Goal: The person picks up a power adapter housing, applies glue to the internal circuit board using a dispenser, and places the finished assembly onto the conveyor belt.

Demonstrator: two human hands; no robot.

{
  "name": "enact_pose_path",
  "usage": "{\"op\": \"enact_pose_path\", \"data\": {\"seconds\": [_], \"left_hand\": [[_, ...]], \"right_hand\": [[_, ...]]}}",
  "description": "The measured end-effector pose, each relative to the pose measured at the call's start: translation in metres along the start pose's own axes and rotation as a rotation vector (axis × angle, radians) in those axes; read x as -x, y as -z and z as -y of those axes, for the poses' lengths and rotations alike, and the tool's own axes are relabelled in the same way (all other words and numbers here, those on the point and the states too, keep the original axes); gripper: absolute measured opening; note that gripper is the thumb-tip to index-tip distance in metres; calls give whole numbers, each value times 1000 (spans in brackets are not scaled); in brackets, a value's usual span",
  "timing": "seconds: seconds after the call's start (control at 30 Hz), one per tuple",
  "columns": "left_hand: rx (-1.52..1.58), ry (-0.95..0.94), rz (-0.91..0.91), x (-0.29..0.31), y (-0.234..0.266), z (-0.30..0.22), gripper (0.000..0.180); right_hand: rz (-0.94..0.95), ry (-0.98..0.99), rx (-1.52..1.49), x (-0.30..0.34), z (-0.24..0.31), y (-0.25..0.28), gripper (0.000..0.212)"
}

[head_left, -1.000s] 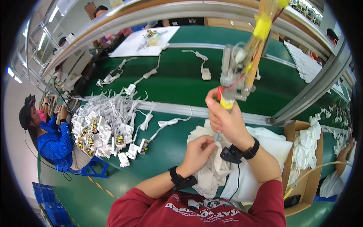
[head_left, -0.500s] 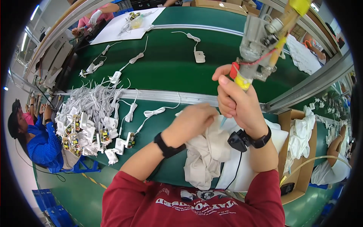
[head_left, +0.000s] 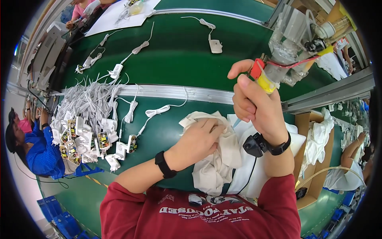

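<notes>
Cream cloth (head_left: 217, 171) lay crumpled on the green bench (head_left: 171, 133) beneath the left hand (head_left: 200, 140), clutching or not I couldn't tell; the right hand (head_left: 254, 97) gripped a yellow-taped, blue-tipped tool (head_left: 276, 72) nearby.

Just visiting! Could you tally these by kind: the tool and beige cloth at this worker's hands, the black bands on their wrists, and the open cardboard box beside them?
Taped tool in the right hand: 1
Beige cloth under the left hand: 1
Black wristbands: 2
Open cardboard box: 1
Total: 5
</notes>
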State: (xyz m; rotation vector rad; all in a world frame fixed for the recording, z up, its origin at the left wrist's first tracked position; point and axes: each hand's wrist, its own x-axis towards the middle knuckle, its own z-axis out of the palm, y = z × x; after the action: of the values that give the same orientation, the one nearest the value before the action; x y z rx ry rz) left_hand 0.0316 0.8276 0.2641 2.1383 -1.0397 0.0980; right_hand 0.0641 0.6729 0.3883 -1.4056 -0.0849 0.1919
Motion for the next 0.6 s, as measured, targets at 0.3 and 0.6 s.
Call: {"op": "enact_pose_path", "data": {"seconds": [0.3, 0.6], "left_hand": [[438, 443, 499, -17, 50, -4, 30], [-131, 149, 84, -3, 20, -1, 27]], "right_hand": [[-9, 4, -12, 5, 4, 0, 18], [-12, 9, -23, 0, 4, 0, 17]]}}
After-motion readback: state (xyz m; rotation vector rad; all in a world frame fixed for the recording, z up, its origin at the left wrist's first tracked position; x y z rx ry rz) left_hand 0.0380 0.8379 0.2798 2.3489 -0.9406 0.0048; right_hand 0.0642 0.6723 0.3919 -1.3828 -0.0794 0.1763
